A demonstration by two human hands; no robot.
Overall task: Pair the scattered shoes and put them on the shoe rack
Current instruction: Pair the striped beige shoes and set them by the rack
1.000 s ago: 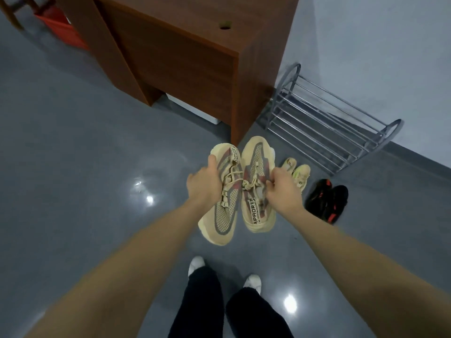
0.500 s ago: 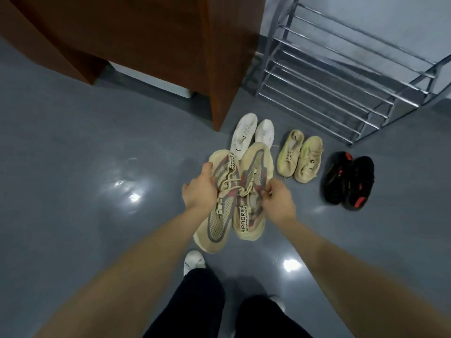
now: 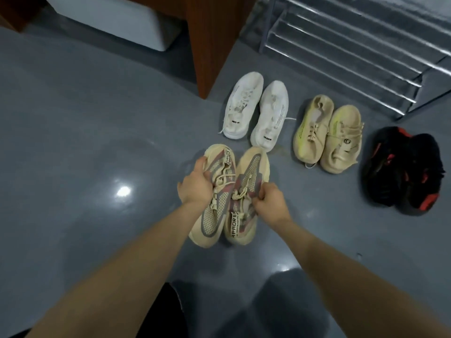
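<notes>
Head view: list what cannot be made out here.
- Shoe rack: top and right end cut off by the frame edges; whether any shoes sit on it cannot be told.
- Black and red shoes: too dark and blurred to separate clearly.
- Beige and pink shoes: middles covered by the left hand and right hand.

Legible in black capitals on a white tongue strip of the right beige-and-pink sneaker [image 3: 241, 203]: "APAORE", cut off at the strip's end. Beneath it, a line of smaller print, too fine to read. On the left beige-and-pink sneaker [image 3: 214, 191], the white pair [image 3: 256, 111] and the tan pair [image 3: 329, 132]: only blurred, illegible marks.
</notes>
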